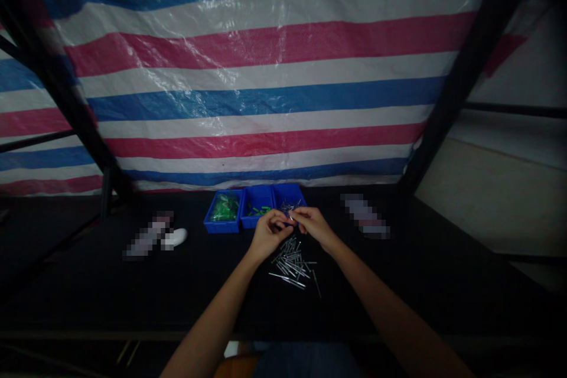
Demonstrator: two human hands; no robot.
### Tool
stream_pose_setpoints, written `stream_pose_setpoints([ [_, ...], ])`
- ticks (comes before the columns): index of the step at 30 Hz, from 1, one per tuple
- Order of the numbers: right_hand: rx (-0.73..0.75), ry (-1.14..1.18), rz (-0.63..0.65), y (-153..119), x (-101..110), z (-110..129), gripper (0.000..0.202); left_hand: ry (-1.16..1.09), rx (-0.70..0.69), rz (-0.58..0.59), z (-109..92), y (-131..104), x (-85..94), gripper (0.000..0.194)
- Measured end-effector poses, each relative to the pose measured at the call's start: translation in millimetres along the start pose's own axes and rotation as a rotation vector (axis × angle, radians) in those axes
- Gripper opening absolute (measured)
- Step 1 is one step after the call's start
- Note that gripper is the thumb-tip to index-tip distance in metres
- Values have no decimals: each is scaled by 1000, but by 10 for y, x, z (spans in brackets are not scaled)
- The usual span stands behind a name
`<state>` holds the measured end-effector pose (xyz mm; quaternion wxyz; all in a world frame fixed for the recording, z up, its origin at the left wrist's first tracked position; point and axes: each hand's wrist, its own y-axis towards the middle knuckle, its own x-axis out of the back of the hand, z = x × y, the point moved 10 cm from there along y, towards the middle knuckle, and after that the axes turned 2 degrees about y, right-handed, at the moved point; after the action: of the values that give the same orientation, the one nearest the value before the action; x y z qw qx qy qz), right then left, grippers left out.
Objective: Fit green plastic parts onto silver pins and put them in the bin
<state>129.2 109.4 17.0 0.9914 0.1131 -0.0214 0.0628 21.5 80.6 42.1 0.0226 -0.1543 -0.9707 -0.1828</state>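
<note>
Both hands meet over the tabletop (208,292), just in front of the blue bins and beyond a loose pile of metal rods (290,264).

Right hand (311,225): thumb and index pinching a small shiny piece (291,218), too small and blurred to identify. Left hand (268,236): fingers curled, thumb reaching toward the right fingertips, right up close to the same piece. Can't tell whether the left is gripping anything.

Rods: thin, silvery, mostly crossed over each other at mixed angles, below the hands and between the forearms. A few stick out at the near edge and right side of the heap.

Bins, three in a row, side by side:
- left bin (222,228): clear plastic bag with green contents (225,208)
- middle bin (258,190): some small green pieces (258,211), partly behind the left hand
- right bin (287,190): thin metal parts (290,205), partly hidden by the hands

Further out: rounded white object (176,237) left of the bins, next to a pixelated item (148,238). Second pixelated item (365,216) right of the bins, well apart from the right hand.

Backdrop: red, white and blue striped tarp (266,97) behind the tabletop, dark posts (456,80) either side. Lighting dim.
</note>
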Motion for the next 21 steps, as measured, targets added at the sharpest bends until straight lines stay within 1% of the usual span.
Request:
stream_pose_setpoints([
  [4,9,10,3,0,-2,2,36,10,4,-9,2,3,7,27],
  [10,27,20,-19,6,15,5,36,15,-31,-46,-21,18,39,23],
  [16,44,37,-23,0,16,52,34,7,-17,-46,40,37,48,24],
  [19,49,61,-22,-16,22,95,33,31,-18,-73,60,45,85,24],
  [21,49,71,4,-33,3,129,33,49,-22,-100,64,49,121,24],
])
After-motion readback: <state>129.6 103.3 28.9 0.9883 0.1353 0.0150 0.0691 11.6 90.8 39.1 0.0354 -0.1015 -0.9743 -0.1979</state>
